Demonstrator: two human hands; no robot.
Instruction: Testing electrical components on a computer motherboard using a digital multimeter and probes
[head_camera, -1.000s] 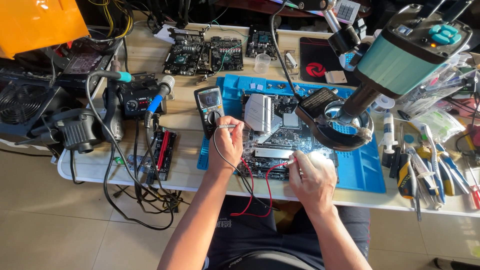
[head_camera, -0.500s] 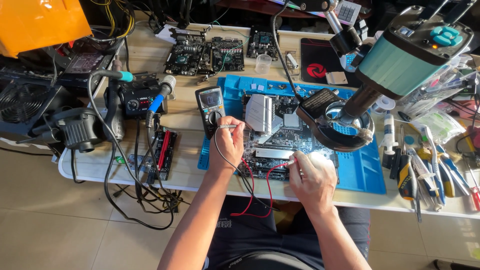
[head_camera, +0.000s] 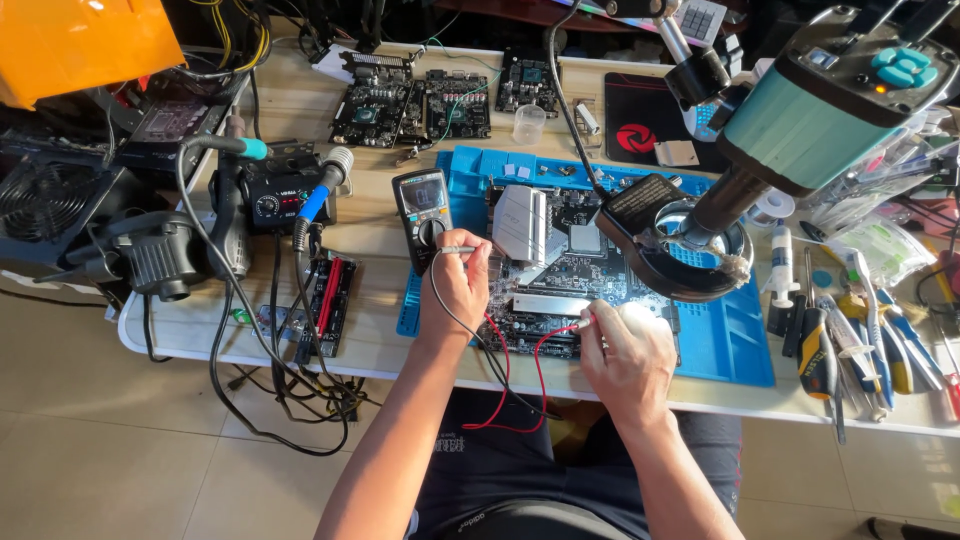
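— While the motherboard (head_camera: 585, 275) lies flat on the blue repair mat (head_camera: 735, 340), what are the two hands doing over it?

— The left hand (head_camera: 458, 290) is closed around a black probe (head_camera: 460, 249), pinched between thumb and fingers, its tip held level and pointing right toward the silver heatsink (head_camera: 522, 222). The right hand (head_camera: 628, 355) is closed on a red probe (head_camera: 583, 322), whose tip points left and sits on the near edge of the board.

— And the leads?

— A black lead (head_camera: 470, 330) and a red lead (head_camera: 500, 385) loop down off the table edge over the person's lap. They seem to run up toward the multimeter (head_camera: 424, 208), which lies just left of the board, partly on the mat's left edge; I cannot tell where they plug in.

— What stands around them?

— A microscope with a teal body (head_camera: 820, 100) hangs over the right part of the board, its ring light (head_camera: 685, 265) just above the mat. To the left sits a soldering station (head_camera: 275, 200) with a blue-handled iron (head_camera: 318, 192). Further graphics cards (head_camera: 410, 105) lie at the back of the table, and screwdrivers and pliers (head_camera: 850, 345) lie at the right, well apart from the hands.
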